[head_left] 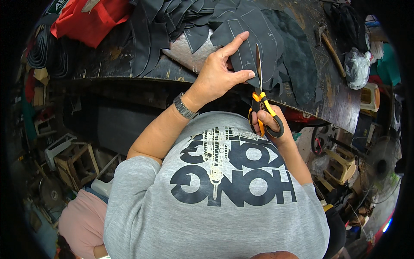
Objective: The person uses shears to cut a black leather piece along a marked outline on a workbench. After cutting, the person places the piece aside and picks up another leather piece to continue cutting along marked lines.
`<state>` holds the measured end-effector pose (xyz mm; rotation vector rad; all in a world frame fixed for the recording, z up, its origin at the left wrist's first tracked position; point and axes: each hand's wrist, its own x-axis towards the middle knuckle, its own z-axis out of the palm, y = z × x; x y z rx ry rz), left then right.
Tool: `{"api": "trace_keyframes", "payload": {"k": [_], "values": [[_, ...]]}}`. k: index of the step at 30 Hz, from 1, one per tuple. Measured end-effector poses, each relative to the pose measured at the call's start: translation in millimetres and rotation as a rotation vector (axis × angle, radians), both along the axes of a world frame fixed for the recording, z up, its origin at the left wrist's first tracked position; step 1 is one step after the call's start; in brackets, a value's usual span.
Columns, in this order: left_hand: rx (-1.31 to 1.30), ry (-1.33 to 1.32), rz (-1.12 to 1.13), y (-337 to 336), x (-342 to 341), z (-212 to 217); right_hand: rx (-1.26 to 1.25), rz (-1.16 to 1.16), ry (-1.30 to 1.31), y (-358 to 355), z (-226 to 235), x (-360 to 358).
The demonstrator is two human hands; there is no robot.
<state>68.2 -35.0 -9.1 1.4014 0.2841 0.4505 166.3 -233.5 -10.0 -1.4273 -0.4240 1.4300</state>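
A piece of dark grey leather (264,43) with pale lines drawn on it lies at the near edge of the table. My left hand (217,73) grips it, thumb and index finger lying apart on its top. The other fingers are mostly hidden. In my right hand (276,123) is a pair of scissors (264,102) with black, yellow and orange handles, my fingers wrapped through the loops. Its blades point away from me at the leather, just right of my left thumb. How far apart the blades are is hard to tell.
More dark leather pieces (148,39) are heaped across the worn table (108,64). A red bag (88,21) sits far left. To the right are a hammer (334,54) and a clear plastic bag (358,69). A person in pink (84,220) is behind at lower left.
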Motion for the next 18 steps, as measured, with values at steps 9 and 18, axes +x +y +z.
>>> {"api": "trace_keyframes", "payload": {"k": [9, 18], "values": [[-0.003, 0.021, -0.013, 0.6, -0.8, -2.4, -0.027, -0.012, -0.087, -3.8, -7.9, -6.7], [-0.045, -0.031, 0.121, 19.8, 1.3, -3.6, -0.010, -0.006, -0.064, -4.3, -4.1, -4.4]]}}
